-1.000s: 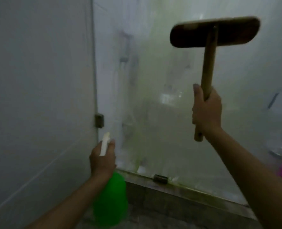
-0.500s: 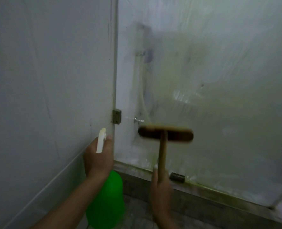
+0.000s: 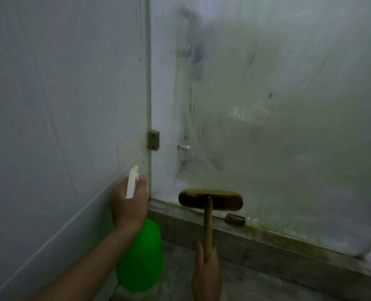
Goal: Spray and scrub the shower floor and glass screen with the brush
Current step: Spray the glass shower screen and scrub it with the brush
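Observation:
A wooden brush (image 3: pixel 210 199) with a long handle rests its head against the bottom of the glass screen (image 3: pixel 278 105), just above the stone sill. My right hand (image 3: pixel 206 276) grips the lower end of the handle. My left hand (image 3: pixel 129 205) holds a green spray bottle (image 3: pixel 142 257) by its white trigger head, close to the corner where wall and glass meet. The glass is hazy with streaks and soapy film. The shower floor behind it shows only dimly.
A white tiled wall (image 3: pixel 60 105) fills the left side. A metal hinge (image 3: pixel 153 140) joins it to the glass. A stone sill (image 3: pixel 267 248) runs under the screen, with a small metal clamp (image 3: pixel 235 219) on it. Grey floor (image 3: pixel 256 287) lies below.
The brush has swept down the glass from high on the right to the bottom edge near the left corner. My view has shifted left and down. The spray bottle stays about where it was.

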